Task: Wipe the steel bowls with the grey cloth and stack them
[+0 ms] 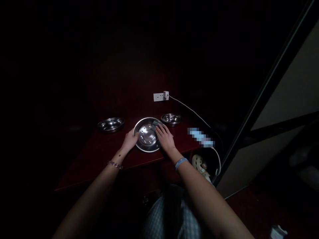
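Observation:
A shiny steel bowl [147, 134] is tilted up over the front of the dark red table, its inside facing me. My left hand [130, 139] is closed on the bowl's left rim, thumb on the inner side. My right hand [164, 136] presses a grey-green cloth [155, 125] against the upper right inside of the bowl, fingers laid over it. Part of the cloth is hidden under the fingers. Behind the right hand stands a smaller steel bowl [171, 119], and another steel bowl [111, 125] rests to the left.
The red table [99, 166] has its front edge near me. A white charger [165, 95] sits in the wall socket [158, 97], its cable running right past a blurred blue object [200, 137]. A pale clog [197, 162] lies below, beside a slanted dark frame [269, 89].

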`<state>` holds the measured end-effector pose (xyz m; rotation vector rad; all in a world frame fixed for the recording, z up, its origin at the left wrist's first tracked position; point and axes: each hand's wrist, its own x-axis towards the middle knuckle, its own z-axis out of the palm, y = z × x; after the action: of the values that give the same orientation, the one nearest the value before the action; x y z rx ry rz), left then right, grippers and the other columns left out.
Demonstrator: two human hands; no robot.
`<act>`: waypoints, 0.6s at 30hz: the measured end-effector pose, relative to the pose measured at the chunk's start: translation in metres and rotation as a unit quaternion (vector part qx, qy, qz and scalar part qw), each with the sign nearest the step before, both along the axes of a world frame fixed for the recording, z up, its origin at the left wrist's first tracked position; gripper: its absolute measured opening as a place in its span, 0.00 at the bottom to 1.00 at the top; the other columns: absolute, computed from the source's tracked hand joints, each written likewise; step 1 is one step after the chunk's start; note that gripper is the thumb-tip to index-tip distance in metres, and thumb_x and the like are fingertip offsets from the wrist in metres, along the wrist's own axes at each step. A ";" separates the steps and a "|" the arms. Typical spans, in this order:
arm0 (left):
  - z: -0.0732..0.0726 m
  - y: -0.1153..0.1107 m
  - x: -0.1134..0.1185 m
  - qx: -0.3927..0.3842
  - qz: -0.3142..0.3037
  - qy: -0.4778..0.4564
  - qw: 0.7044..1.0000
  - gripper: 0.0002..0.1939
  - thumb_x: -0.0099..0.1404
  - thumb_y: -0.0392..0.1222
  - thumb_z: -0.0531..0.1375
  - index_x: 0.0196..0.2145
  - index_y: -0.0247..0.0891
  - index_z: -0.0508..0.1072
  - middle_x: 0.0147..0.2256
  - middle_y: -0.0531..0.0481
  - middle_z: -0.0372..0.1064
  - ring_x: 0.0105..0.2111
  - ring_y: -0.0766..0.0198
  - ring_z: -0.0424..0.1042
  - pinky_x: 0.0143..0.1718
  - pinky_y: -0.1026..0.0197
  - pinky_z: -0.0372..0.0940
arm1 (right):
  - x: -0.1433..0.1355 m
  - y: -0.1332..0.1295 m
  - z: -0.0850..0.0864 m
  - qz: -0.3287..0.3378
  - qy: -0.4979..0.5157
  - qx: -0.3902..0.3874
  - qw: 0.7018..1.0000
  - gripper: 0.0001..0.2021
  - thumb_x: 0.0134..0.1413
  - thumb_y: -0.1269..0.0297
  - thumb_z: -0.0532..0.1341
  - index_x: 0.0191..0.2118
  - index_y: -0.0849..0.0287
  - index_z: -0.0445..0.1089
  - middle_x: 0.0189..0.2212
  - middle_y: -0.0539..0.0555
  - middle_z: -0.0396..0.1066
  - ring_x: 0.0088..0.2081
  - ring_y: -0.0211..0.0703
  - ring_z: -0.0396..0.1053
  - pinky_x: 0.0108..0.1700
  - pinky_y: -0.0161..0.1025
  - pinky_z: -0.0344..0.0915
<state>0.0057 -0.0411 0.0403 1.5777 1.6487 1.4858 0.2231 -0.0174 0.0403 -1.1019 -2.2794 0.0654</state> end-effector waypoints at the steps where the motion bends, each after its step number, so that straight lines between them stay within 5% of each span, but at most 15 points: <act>1: 0.000 -0.001 0.002 -0.002 -0.011 -0.006 1.000 0.14 0.63 0.43 0.60 0.44 0.39 0.80 0.43 0.42 0.82 0.54 0.44 0.77 0.63 0.48 0.65 | 0.000 0.000 0.001 0.004 0.000 0.007 1.000 0.30 0.64 0.82 0.50 0.68 0.62 0.66 0.72 0.61 0.58 0.77 0.46 0.46 0.79 0.50 0.36; 7: -0.014 -0.005 0.020 0.010 -0.051 -0.131 0.990 0.23 0.71 0.57 0.58 0.54 0.39 0.78 0.54 0.40 0.79 0.62 0.46 0.72 0.68 0.49 0.59 | -0.019 -0.007 0.000 0.096 -0.026 0.019 0.995 0.33 0.64 0.80 0.53 0.74 0.62 0.57 0.75 0.60 0.53 0.78 0.49 0.38 0.78 0.55 0.42; 11: -0.020 -0.005 0.030 0.005 -0.032 -0.251 0.967 0.27 0.75 0.60 0.53 0.61 0.41 0.72 0.60 0.40 0.75 0.65 0.50 0.69 0.68 0.48 0.60 | -0.045 -0.014 -0.005 0.167 0.058 -0.096 0.980 0.38 0.60 0.79 0.53 0.76 0.63 0.53 0.75 0.59 0.51 0.78 0.47 0.41 0.77 0.51 0.46; 14: -0.019 -0.006 0.028 0.063 0.000 -0.274 0.960 0.29 0.75 0.63 0.52 0.62 0.42 0.71 0.62 0.40 0.72 0.66 0.52 0.68 0.69 0.50 0.59 | -0.053 -0.020 -0.001 0.215 0.135 -0.192 0.948 0.35 0.61 0.78 0.51 0.72 0.54 0.62 0.72 0.50 0.60 0.74 0.42 0.55 0.76 0.47 0.51; 18: -0.015 -0.009 0.017 0.115 0.038 -0.256 0.959 0.30 0.74 0.63 0.54 0.64 0.44 0.71 0.66 0.43 0.68 0.69 0.52 0.63 0.71 0.52 0.54 | -0.042 -0.027 0.017 0.199 0.151 -0.254 0.934 0.29 0.56 0.75 0.55 0.58 0.45 0.79 0.61 0.44 0.75 0.66 0.46 0.69 0.71 0.49 0.59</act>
<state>0.0230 -0.0496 0.0253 1.1042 1.2829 1.9799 0.1808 -0.0447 0.0573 -0.7677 -2.2119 0.9653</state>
